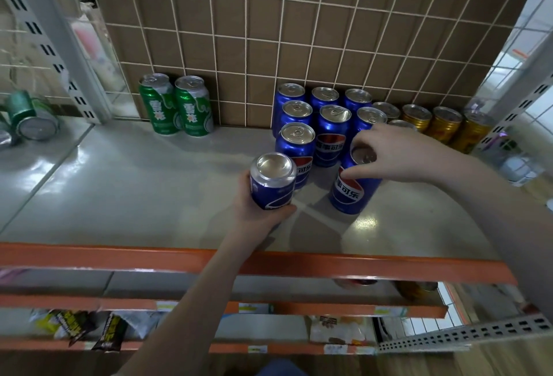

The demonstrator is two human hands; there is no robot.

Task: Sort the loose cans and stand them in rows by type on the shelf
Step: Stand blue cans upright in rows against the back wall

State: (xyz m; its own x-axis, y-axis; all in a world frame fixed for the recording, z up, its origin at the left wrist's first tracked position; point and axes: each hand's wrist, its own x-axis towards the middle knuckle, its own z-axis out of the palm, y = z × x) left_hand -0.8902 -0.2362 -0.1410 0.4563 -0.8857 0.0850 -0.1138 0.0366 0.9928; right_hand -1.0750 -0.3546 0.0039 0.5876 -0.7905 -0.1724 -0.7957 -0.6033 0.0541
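From the head view, my left hand [260,208] has its grip wrapped round the body of a blue aluminium cola can [270,181], fingers behind and thumb along the near side, held just at the near left corner of the block of blue cola cans [317,118] that stands in rows against the far tiled wall. I cannot tell whether its base is already on the pale grey metal shelf [134,184] or just above it. My right hand [392,154] pinches the rim of a second blue cola can [354,184] from above, fingertips spread over the lid and thumb down the near side; this one leans, its top tipped toward the far right, so it is not yet standing true. That lean is my main worry: a top pinch gives little hold on a smooth rim, and if it slips the can could fall against the neighbouring blue cans and knock the rows over, or roll toward the orange front lip [269,262]. My right wrist also hangs close over the gold ribbed cans [443,124] on the far right and could clip them. The can in my left hand sits so near the front blue can that setting it down carelessly may nudge that row. The two green beer cans [176,106] stand well apart at the far left, out of danger.
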